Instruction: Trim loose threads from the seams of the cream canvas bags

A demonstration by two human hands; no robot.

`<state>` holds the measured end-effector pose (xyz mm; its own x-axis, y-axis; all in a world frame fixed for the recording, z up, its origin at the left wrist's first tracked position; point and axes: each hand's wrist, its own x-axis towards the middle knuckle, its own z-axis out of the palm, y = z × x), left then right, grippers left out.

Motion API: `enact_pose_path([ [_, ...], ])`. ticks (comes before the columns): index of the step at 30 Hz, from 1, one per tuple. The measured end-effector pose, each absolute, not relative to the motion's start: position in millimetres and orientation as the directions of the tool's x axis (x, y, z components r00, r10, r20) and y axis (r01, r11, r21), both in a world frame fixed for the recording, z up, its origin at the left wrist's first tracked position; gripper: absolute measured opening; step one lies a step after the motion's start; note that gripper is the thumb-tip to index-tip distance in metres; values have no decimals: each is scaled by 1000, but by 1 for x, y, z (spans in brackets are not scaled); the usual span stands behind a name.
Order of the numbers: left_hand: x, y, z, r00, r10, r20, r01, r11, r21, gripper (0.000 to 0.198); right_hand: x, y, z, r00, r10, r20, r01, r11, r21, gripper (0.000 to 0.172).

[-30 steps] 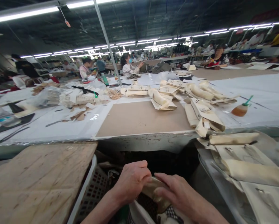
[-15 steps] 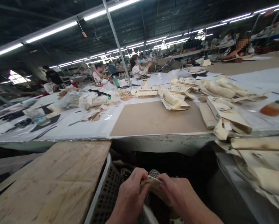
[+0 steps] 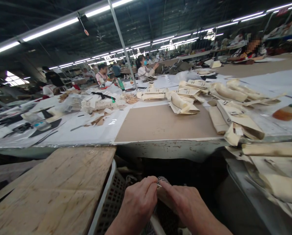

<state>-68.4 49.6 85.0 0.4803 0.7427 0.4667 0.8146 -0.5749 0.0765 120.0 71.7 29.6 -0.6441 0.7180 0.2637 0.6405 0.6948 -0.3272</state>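
Low in front of me, below the table's edge, my left hand [image 3: 140, 199] and my right hand [image 3: 185, 200] meet with fingers closed on one cream-coloured piece of material [image 3: 166, 197]. Its edge is pinched between thumbs and fingers, and the two hands almost touch at the top. Much of the piece is covered by my hands, so its full shape cannot be made out. Just behind the fingertips shows a black-and-white checked cloth [image 3: 163, 179]. A pale strip [image 3: 157, 225] hangs below, between my wrists.
A brown board [image 3: 160, 125] lies on the long table, with cream folded pieces [image 3: 182, 102] behind it. Left of my hands stand a plastic basket [image 3: 109, 195] and a wooden board [image 3: 50, 192]. More cream pieces [image 3: 275, 176] are stacked at right. Co-workers sit across the table.
My hands have drawn closer together along the edge of the cream piece. My left fingers now cover more of it. The view has shifted very slightly.
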Motion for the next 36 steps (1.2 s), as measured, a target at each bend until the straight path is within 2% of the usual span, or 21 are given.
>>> enact_pose_path([
  [3, -68, 54, 87, 494, 711, 500, 777, -620, 114, 19, 119, 72, 25, -660, 705, 261, 653, 710, -265, 66],
  [7, -72, 55, 81, 494, 680, 542, 756, -644, 118, 19, 116, 74, 26, -653, 721, 230, 685, 693, -225, 64],
  [12, -76, 56, 69, 494, 641, 587, 766, -640, 55, 17, 113, 77, 28, -670, 724, 163, 670, 685, -288, 72],
  [15, -75, 59, 69, 456, 663, 594, 796, -602, 60, 18, 113, 80, 30, -664, 732, 154, 665, 672, -327, 66],
  [18, -73, 61, 72, 412, 723, 555, 818, -561, 124, 19, 114, 83, 31, -648, 747, 151, 673, 654, -346, 58],
  [21, -72, 62, 74, 380, 773, 507, 796, -553, 246, 21, 116, 86, 31, -652, 744, 147, 663, 654, -366, 58],
  [24, -73, 65, 78, 297, 874, 386, 750, -463, 473, 20, 118, 88, 33, -664, 737, 128, 646, 652, -397, 58],
  [26, -75, 70, 83, 202, 951, 232, 709, -306, 635, 18, 119, 88, 35, -666, 736, 119, 639, 646, -417, 56],
  [29, -79, 78, 90, 129, 992, -15, 572, -62, 818, 12, 119, 88, 40, -672, 733, 109, 626, 640, -445, 51],
  [32, -86, 85, 92, 147, 970, -195, 360, 132, 924, 18, 122, 87, 49, -678, 729, 93, 605, 625, -493, 35],
  [34, -90, 88, 91, 163, 945, -284, 240, 241, 940, 25, 124, 86, 56, -684, 724, 85, 577, 609, -543, 23],
  [36, -92, 90, 88, 177, 926, -334, 163, 307, 938, 28, 124, 86, 61, -696, 713, 79, 545, 597, -589, 19],
])
